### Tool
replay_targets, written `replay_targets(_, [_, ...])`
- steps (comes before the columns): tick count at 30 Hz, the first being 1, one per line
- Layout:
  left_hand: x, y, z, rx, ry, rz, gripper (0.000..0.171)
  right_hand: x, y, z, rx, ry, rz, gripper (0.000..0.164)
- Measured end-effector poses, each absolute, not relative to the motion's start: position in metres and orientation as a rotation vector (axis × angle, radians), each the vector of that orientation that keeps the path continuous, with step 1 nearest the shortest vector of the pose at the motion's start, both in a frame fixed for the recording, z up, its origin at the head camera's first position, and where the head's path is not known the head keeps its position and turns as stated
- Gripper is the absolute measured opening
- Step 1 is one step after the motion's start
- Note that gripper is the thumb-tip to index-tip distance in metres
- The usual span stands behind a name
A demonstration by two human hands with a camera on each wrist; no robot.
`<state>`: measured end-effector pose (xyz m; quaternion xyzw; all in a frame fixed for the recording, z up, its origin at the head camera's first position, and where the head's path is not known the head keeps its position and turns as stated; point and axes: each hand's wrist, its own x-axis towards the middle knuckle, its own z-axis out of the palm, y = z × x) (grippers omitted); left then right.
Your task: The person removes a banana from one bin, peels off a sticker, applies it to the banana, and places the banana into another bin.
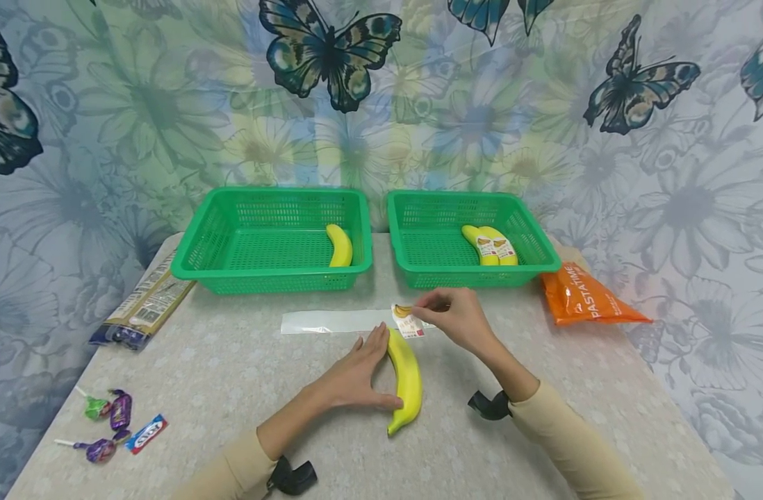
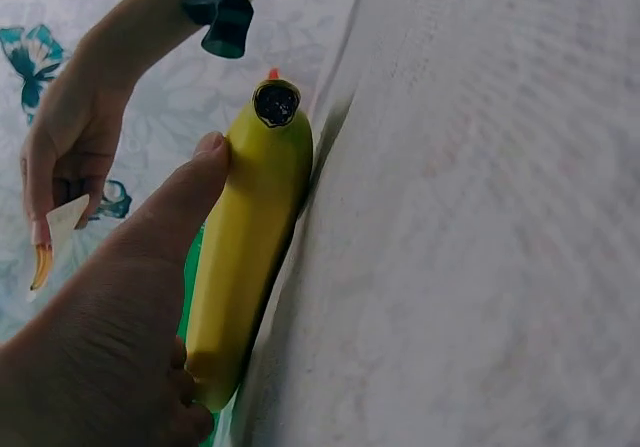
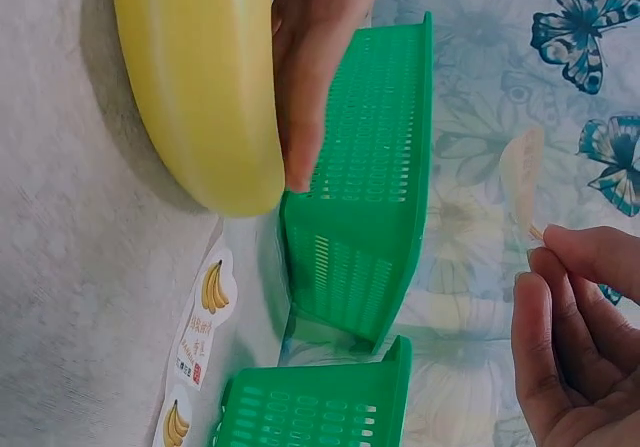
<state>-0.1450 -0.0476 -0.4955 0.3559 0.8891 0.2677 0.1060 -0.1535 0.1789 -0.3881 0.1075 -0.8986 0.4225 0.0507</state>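
Note:
A yellow banana (image 1: 408, 378) lies lengthwise on the table. My left hand (image 1: 358, 375) rests along its left side, fingers straight at the far end and thumb touching near the stem. Just beyond the banana, my right hand (image 1: 454, 316) pinches a white banana-picture sticker (image 3: 522, 177) between thumb and fingertips, lifted off the table. Below it a pale backing strip (image 1: 331, 321) lies flat across the table. Banana-printed labels (image 3: 195, 342) show on that strip in the right wrist view.
A green basket (image 1: 272, 281) at the back left holds one banana (image 1: 340, 246). Another green basket (image 1: 475, 278) at the back right holds two labelled bananas (image 1: 490, 244). An orange packet (image 1: 591, 298) lies right, a gold packet (image 1: 145, 305) left, and several wrapped sweets (image 1: 120, 410) front left.

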Motion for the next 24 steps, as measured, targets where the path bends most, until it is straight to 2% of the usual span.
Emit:
replay_targets(9, [-0.144, -0.047, -0.497, 1.051, 2.632, 0.763, 0.124, -0.135, 0.178, -0.395, 0.307, -2.711, 1.301, 0.011])
replay_targets(24, [-0.144, -0.045, -0.496, 1.027, 2.639, 0.735, 0.122, -0.114, 0.171, -0.431, 0.293, -2.821, 1.19, 0.006])
